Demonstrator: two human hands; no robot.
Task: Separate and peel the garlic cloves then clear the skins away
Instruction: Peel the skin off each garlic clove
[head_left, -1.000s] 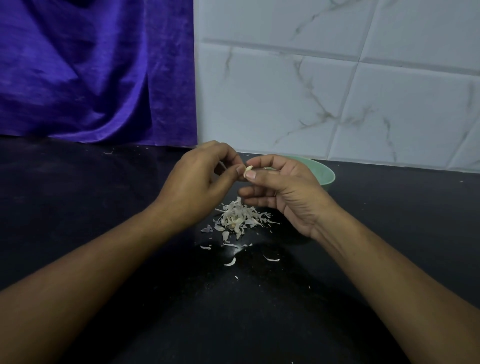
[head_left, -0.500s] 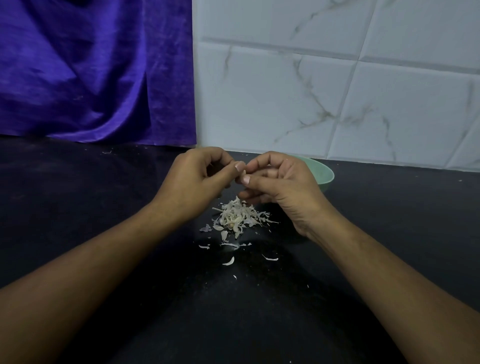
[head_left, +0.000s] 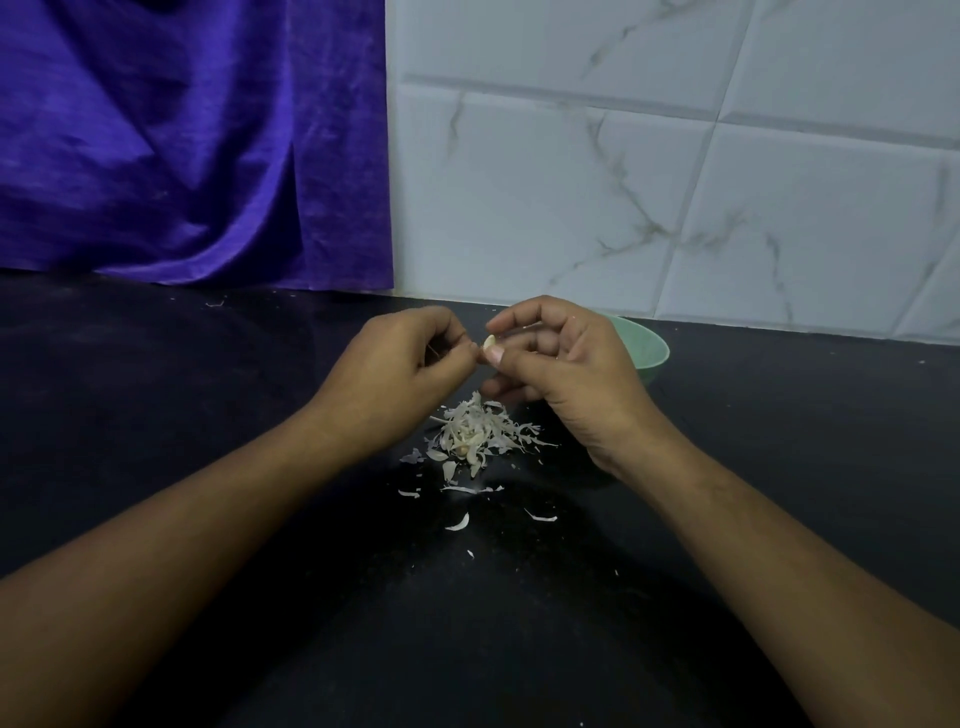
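Note:
A pale garlic clove (head_left: 489, 342) is pinched between the thumb and forefinger of my right hand (head_left: 561, 371), held above the black counter. My left hand (head_left: 400, 374) is curled, and its thumb and fingertips meet the clove's left end; whether it pinches skin there is too small to tell. Below the hands lies a heap of white garlic skins (head_left: 475, 434), with loose flakes (head_left: 458, 522) scattered nearer to me. A light green bowl (head_left: 647, 351) stands behind my right hand, mostly hidden; its contents are out of sight.
The black counter (head_left: 208, 415) runs back to a white marble-tiled wall (head_left: 675, 182). A purple cloth (head_left: 182, 140) hangs at the back left, reaching down to the counter.
Both hands have stayed together over the skin heap, working at the clove. My right hand's fingers have opened slightly, so the clove shows again between the fingertips.

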